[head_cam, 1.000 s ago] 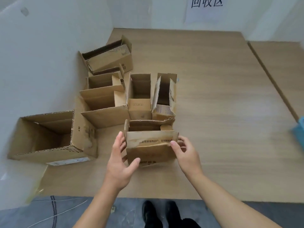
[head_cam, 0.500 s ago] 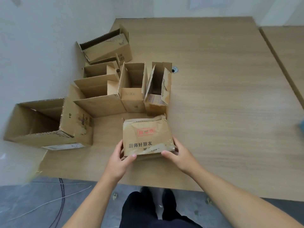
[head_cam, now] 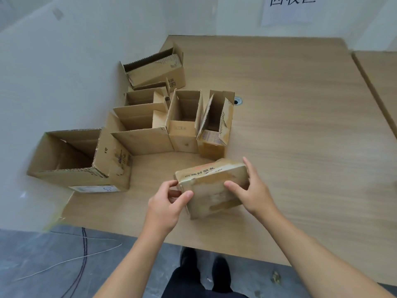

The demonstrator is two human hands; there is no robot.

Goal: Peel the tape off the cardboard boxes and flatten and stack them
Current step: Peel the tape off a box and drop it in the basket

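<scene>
- Sealed box [head_cam: 211, 186] sits tilted in both hands, low over the near part of the table [head_cam: 290, 136], just in front of the row of open boxes [head_cam: 184, 125].
- L hand [head_cam: 166, 209]: thumb + index curled, pinching the box's left corner where glossy tape [head_cam: 189, 180] wraps the edge. Can't tell if a nail is under the tape end.
- R hand [head_cam: 255, 194]: thumb on the near face, fingers round the far right side, gripping firmly.
- Risk 1: tape looks worn + patchy, so I expect it to tear into slivers or lift the paper skin if pulled steeply.
- Risk 2: box appears to have no table support. A hard L pull could twist it out of the R grip.
- Risk 3: a jerk away from me would knock the nearest open box, which is close behind w/ loose flaps.
- Room: broad bare tabletop to the right, the best spot for flattening + stacking.
- Left is tight: big box [head_cam: 86, 166], then wall [head_cam: 64, 82].
- Near table edge lies right under my wrists. A dropped box would go to the floor, where a cable [head_cam: 81, 254] lies.
</scene>
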